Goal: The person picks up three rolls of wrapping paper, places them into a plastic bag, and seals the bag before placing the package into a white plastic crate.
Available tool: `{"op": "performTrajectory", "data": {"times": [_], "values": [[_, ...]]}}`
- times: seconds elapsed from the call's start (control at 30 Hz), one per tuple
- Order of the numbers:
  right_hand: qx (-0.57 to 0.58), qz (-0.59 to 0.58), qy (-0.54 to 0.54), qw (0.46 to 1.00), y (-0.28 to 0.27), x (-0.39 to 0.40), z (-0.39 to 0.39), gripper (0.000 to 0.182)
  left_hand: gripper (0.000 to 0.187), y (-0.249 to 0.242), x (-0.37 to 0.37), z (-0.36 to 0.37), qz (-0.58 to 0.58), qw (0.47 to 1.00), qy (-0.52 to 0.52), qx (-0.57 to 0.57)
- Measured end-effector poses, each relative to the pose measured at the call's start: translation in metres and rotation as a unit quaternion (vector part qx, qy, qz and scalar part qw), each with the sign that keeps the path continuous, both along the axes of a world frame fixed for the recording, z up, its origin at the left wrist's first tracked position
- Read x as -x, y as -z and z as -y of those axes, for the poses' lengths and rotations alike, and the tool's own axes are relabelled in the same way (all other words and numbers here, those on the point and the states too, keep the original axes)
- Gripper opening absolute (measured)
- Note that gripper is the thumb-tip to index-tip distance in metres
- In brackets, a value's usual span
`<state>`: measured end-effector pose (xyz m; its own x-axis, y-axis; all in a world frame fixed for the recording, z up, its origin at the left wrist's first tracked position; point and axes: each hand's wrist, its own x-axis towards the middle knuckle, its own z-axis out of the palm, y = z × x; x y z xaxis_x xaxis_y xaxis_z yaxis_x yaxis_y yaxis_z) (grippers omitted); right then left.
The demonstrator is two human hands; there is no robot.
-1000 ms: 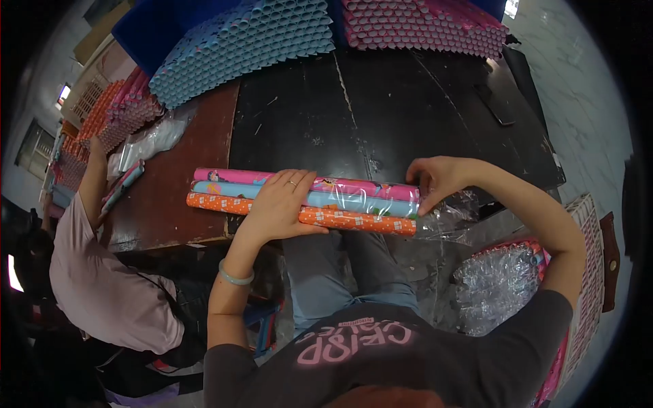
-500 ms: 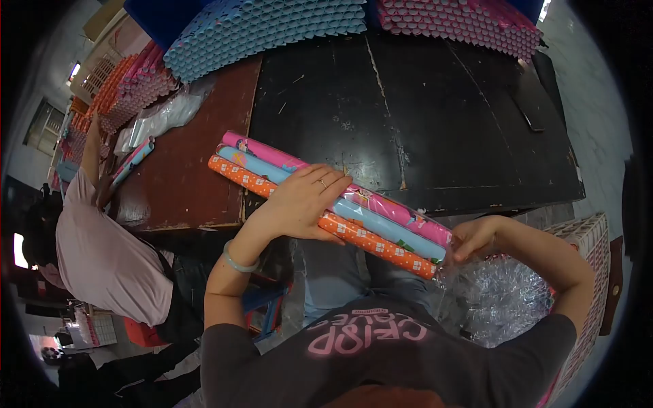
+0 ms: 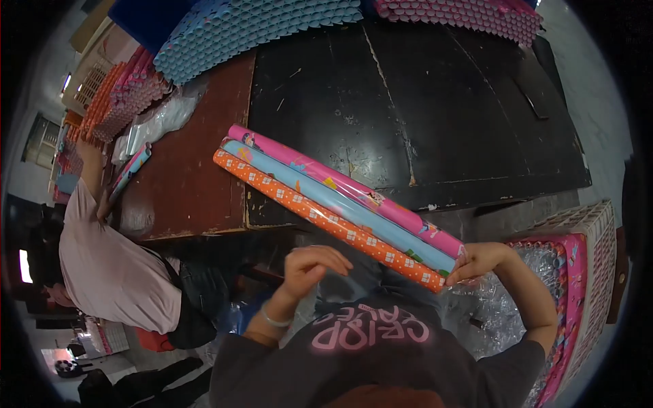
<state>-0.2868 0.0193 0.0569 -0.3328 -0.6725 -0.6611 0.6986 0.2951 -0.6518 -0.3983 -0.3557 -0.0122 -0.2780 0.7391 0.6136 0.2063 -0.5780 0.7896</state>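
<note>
Three wrapping paper rolls lie side by side as one bundle: a pink roll (image 3: 340, 178), a light blue roll (image 3: 320, 194) and an orange roll with white window-like squares (image 3: 309, 212). Glossy clear film seems to cover them. The far left end rests over the tabletop, and the right end slants down past its front edge. My right hand (image 3: 479, 262) is closed on that right end, thumb below. My left hand (image 3: 313, 266) hovers below the bundle, apart from it, fingers stretched out and holding nothing.
A black table (image 3: 469, 122) adjoins a reddish-brown one (image 3: 204, 156). Stacked blue rolls (image 3: 258, 34) and pink rolls (image 3: 462, 17) line the back. A co-worker (image 3: 122, 265) reaches toward orange rolls at left. A white basket (image 3: 592, 272) stands at right with clear plastic (image 3: 503, 306).
My left hand has let go of the bundle's middle and dropped down toward my body. The bundle has shifted slightly right and down at its right end, still in my right hand.
</note>
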Motion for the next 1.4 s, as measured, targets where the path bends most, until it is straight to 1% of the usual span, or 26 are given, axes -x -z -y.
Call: {"op": "performTrajectory", "data": {"times": [0.03,0.07,0.1,0.13,0.2,0.27,0.3,0.37,0.4,0.53,0.57,0.63,0.67,0.73,0.8,0.87,0.93,0.97,1.03,1.07,1.13,1.2,1.27,1.3,1.33,1.4], "values": [[-0.015,-0.031,0.010,0.999,0.002,-0.005,0.003,0.019,0.059,0.013,-0.024,-0.005,0.248,0.967,-0.015,0.054],[0.000,0.012,0.010,1.000,0.003,-0.009,0.004,0.020,0.057,0.022,-0.047,-0.016,0.484,0.868,-0.033,0.107],[0.004,0.019,0.017,1.000,0.004,-0.014,0.007,0.020,0.056,0.010,-0.053,-0.036,0.540,0.840,-0.042,0.033],[0.005,-0.004,0.023,1.000,0.006,-0.021,0.011,0.020,0.056,0.008,-0.050,-0.041,0.546,0.836,-0.036,0.041],[0.002,-0.018,0.044,0.999,0.008,-0.037,0.018,0.024,0.056,0.002,-0.043,-0.056,0.632,0.756,0.095,-0.138],[-0.036,-0.089,0.043,0.994,0.009,-0.056,0.024,0.025,0.050,-0.016,-0.045,-0.063,0.685,0.722,0.027,-0.089],[-0.052,-0.062,0.047,0.996,0.010,-0.068,0.023,0.026,0.048,-0.021,-0.046,-0.069,0.710,0.702,-0.018,-0.051],[-0.031,-0.094,0.067,0.993,0.021,-0.102,0.024,0.025,0.041,-0.022,-0.057,-0.081,0.654,0.745,-0.130,0.006],[-0.007,-0.094,0.094,0.991,0.027,-0.121,0.027,0.024,0.041,-0.021,-0.063,-0.087,0.641,0.757,-0.124,0.035],[-0.027,-0.136,0.271,0.953,0.064,-0.229,0.050,0.019,0.038,-0.031,-0.100,-0.130,0.620,0.776,0.016,0.118],[-0.022,-0.078,0.254,0.964,0.050,-0.247,0.048,0.018,0.036,-0.034,-0.114,-0.144,0.604,0.781,0.047,0.151],[0.001,-0.054,0.352,0.934,0.078,-0.322,0.064,0.022,0.026,-0.016,-0.149,-0.174,0.601,0.759,0.138,0.207],[-0.099,0.008,0.409,0.907,0.066,-0.346,0.084,0.025,0.024,-0.012,-0.171,-0.187,0.590,0.755,0.175,0.226],[-0.113,0.047,0.482,0.867,0.094,-0.413,0.116,0.025,0.020,0.003,-0.216,-0.212,0.568,0.747,0.230,0.257],[-0.164,0.115,0.604,0.772,0.055,-0.426,0.161,0.023,0.018,0.011,-0.255,-0.227,0.554,0.705,0.313,0.312],[-0.171,0.212,0.660,0.700,0.065,-0.465,0.194,0.024,0.019,0.012,-0.288,-0.237,0.544,0.673,0.360,0.348],[-0.209,0.191,0.689,0.667,0.085,-0.504,0.220,0.024,0.023,0.010,-0.310,-0.247,0.525,0.674,0.372,0.362],[-0.154,0.107,0.747,0.637,0.083,-0.510,0.228,0.016,0.023,0.011,-0.319,-0.252,0.532,0.657,0.380,0.376],[-0.113,0.051,0.777,0.617,0.075,-0.517,0.224,0.017,0.023,0.008,-0.330,-0.260,0.537,0.637,0.374,0.407],[0.033,0.001,0.782,0.623,0.065,-0.514,0.210,0.019,0.023,0.003,-0.332,-0.266,0.532,0.641,0.372,0.410],[0.103,-0.030,0.773,0.626,0.046,-0.505,0.190,0.025,0.023,-0.007,-0.332,-0.278,0.543,0.621,0.362,0.434],[0.084,-0.026,0.749,0.657,0.049,-0.509,0.179,0.031,0.023,-0.001,-0.334,-0.293,0.547,0.618,0.364,0.432],[-0.056,-0.124,0.818,0.559,0.048,-0.504,0.176,0.035,0.026,-0.004,-0.336,-0.307,0.558,0.610,0.357,0.435],[0.017,-0.093,0.784,0.613,0.055,-0.524,0.167,0.038,0.026,-0.008,-0.336,-0.309,0.556,0.614,0.352,0.435],[0.022,-0.097,0.783,0.614,0.059,-0.528,0.166,0.038,0.027,-0.011,-0.336,-0.312,0.554,0.610,0.359,0.439],[0.005,-0.135,0.809,0.573,0.052,-0.526,0.165,0.042,0.030,-0.020,-0.336,-0.315,0.548,0.601,0.366,0.451]]}}
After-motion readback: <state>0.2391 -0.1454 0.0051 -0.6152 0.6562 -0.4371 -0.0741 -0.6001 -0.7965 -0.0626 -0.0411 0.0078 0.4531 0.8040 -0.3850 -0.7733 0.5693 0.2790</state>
